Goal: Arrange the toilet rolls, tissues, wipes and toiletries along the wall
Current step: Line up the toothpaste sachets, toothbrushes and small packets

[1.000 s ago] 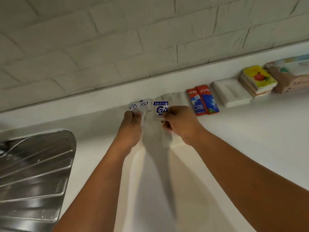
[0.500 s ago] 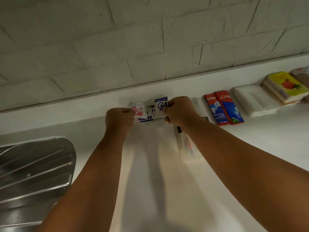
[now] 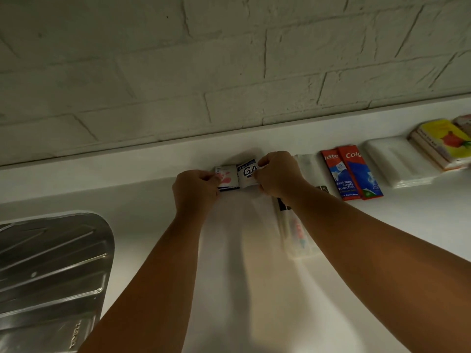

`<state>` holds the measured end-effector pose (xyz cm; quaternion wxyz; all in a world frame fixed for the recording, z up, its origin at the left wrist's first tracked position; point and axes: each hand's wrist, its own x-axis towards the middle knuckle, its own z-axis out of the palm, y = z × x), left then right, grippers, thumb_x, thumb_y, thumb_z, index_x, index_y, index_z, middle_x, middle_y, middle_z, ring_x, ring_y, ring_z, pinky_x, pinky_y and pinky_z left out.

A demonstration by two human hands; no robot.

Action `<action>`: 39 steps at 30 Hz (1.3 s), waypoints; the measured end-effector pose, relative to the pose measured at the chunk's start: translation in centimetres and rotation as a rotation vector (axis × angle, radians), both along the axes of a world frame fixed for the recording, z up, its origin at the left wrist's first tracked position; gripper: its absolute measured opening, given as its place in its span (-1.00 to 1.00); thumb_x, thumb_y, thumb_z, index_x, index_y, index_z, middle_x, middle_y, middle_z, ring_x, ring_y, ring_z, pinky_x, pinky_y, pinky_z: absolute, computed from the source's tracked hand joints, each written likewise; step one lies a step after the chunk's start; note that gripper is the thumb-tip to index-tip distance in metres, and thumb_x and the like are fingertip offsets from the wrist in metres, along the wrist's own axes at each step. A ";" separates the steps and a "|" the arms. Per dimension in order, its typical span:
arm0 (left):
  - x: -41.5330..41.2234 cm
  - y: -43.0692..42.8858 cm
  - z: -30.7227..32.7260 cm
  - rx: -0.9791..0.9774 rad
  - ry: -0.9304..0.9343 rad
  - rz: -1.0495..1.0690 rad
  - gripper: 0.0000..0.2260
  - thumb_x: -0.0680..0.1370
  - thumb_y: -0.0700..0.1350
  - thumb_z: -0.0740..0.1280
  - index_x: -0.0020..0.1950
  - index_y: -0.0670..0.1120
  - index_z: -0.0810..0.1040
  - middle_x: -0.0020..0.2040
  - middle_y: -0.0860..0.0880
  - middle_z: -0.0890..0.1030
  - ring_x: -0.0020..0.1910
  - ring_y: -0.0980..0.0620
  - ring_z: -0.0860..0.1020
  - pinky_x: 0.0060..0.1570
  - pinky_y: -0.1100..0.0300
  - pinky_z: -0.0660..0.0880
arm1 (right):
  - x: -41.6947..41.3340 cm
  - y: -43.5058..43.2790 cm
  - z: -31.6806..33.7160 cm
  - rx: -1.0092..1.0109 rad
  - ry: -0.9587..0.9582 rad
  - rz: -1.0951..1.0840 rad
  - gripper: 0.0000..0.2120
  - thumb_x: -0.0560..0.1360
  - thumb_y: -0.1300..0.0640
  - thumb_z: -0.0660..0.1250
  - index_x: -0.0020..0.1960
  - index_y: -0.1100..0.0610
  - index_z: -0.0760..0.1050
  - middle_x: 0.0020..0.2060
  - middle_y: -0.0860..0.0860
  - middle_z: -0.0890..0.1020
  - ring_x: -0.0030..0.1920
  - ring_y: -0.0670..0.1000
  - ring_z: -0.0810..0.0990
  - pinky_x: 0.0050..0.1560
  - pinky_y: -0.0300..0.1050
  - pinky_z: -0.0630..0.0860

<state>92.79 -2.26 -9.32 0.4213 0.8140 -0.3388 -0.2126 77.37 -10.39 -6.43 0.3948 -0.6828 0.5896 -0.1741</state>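
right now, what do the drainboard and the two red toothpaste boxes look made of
Drainboard: likely stainless steel, brushed sheen, with pressed ribs and bright reflections.
Toothpaste boxes: probably printed card, slightly glossy, with straight edges and flat faces.

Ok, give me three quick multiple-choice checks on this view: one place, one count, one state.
1. The steel drainer lies: A) left of the left hand B) between the hands C) right of them.
2. Red toothpaste boxes by the wall: A) one B) two C) four.
3. The right hand: A) lies flat B) pinches the blue-and-white sachet C) hangs idle.
Answers: A, it sits at the frame's left edge; B, two lie side by side; B, its fingers curl on the sachet's edge.
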 end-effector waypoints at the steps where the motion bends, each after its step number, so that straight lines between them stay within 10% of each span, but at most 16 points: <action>1: 0.0 0.0 -0.1 0.000 -0.021 -0.002 -0.86 0.48 0.02 0.49 -0.11 -0.03 0.76 -0.35 -0.03 0.68 -0.38 0.06 0.59 -0.18 0.10 0.64 | 0.0 0.1 0.0 -0.025 0.018 0.019 -0.84 0.47 0.20 0.42 0.02 0.25 0.62 -0.10 0.17 0.68 -0.09 0.15 0.67 0.01 0.08 0.64; 15: -2.1 2.5 -2.4 -0.143 -0.327 -0.123 -0.59 0.43 -0.06 0.54 0.26 -0.06 0.60 0.15 0.01 0.59 -0.24 0.25 0.50 -0.14 0.64 0.31 | -0.1 1.2 -0.2 -0.426 0.370 0.409 -0.53 0.44 0.06 0.49 0.31 0.10 0.49 0.14 0.10 0.50 0.09 0.12 0.56 0.01 -0.11 0.49; 27: -2.1 2.1 -2.7 -0.162 -0.421 -0.168 -0.72 0.46 -0.07 0.51 0.16 -0.02 0.66 0.07 0.03 0.65 -0.19 0.10 0.55 -0.07 0.31 0.52 | 0.2 1.1 -1.5 -0.489 0.346 0.376 -0.74 0.53 0.15 0.37 0.22 0.10 0.58 0.17 0.09 0.50 0.08 0.10 0.58 0.08 -0.05 0.58; 39: -2.3 2.3 -2.4 -0.203 -0.409 -0.111 -0.68 0.44 -0.05 0.54 0.17 -0.06 0.65 0.03 -0.01 0.67 -0.30 0.21 0.50 -0.16 0.61 0.33 | 0.0 1.6 -1.7 -0.533 0.287 0.346 -0.70 0.51 0.17 0.39 0.24 0.15 0.55 0.17 0.11 0.49 0.05 0.11 0.56 0.00 -0.10 0.58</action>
